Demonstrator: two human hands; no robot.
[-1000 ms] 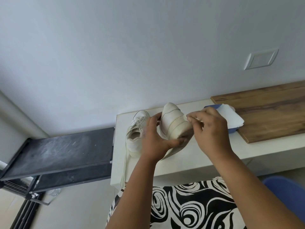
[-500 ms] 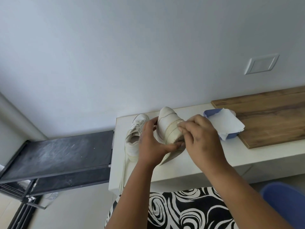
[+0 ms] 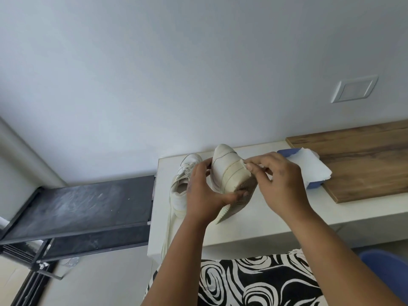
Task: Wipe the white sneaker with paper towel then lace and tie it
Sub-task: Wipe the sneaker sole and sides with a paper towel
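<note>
Two white sneakers: my left hand (image 3: 205, 193) gripped one sneaker (image 3: 229, 173) above the worktop (image 3: 276, 219); my right hand (image 3: 280, 180) pinched one paper towel scrap (image 3: 244, 166) against it. The other sneaker (image 3: 183, 186) lay left.

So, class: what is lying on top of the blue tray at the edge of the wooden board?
A loose white paper towel sheet drapes over the blue tray, leaving only its rim showing. Anything inside the tray under the sheet is covered, and the right hand hides its near-left end.

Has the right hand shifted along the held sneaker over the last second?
Yes. The right hand went left across the sneaker, then back toward the blue box.
</note>
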